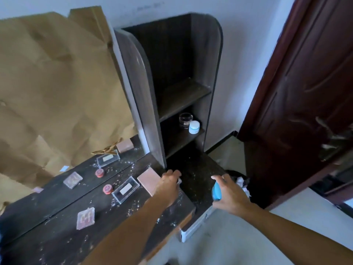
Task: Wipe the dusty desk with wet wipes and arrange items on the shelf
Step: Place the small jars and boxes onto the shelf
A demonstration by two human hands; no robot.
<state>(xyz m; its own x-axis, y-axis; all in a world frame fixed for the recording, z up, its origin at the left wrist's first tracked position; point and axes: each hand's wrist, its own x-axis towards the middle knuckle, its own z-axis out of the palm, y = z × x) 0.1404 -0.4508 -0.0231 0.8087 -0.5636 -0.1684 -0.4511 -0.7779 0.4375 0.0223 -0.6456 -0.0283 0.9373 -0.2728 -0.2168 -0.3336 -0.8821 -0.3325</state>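
Dust and pale crumbs cover the dark surface that fills the lower left of the frame, so I judge the wiping has hardly begun and I am still clearing small things off it first. My left hand, just below centre, is curled shut over something small and pale at its fingertips; I cannot tell what it is. My right hand, right of centre, grips a light blue object, perhaps a small container or pack, held out over the low dark ledge at the foot of the shelf unit. That shelf unit rises through the middle of the frame; its lower shelf already carries a clear glass jar and a white-lidded blue jar just beside it, which suggests that is where the loose things belong. Left on the surface are a pink flat block beside my left hand, a clear case, two round red tins, and two flat pinkish packets nearer the lower left. Crumpled brown paper covers the upper left, propped against the wall. Lifting each piece away first should leave bare wood for the wipe to pass over.
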